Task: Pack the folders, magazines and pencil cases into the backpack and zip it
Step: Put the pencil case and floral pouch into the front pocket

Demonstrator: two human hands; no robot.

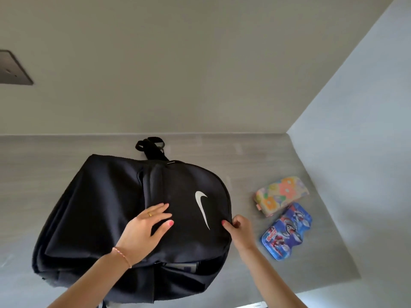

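A black backpack (pixel 93 214) with a white swoosh logo lies flat on the grey counter, its straps toward the wall. My left hand (pixel 144 230) rests flat on its front panel with fingers spread. At the bag's right edge, my right hand (pixel 239 230) pinches the seam with curled fingers. A floral pencil case (pixel 281 194) and a blue cartoon-print pencil case (pixel 287 232) lie on the counter to the right of the bag. A grey-blue edge shows inside a gap near the bag's lower end (pixel 182 267).
The grey counter (pixel 44 170) meets a back wall and a right side wall (pixel 355 130) in a corner. A dark wall plate (pixel 13 70) sits at upper left. The counter's near right edge (pixel 333 285) drops off beside the pencil cases.
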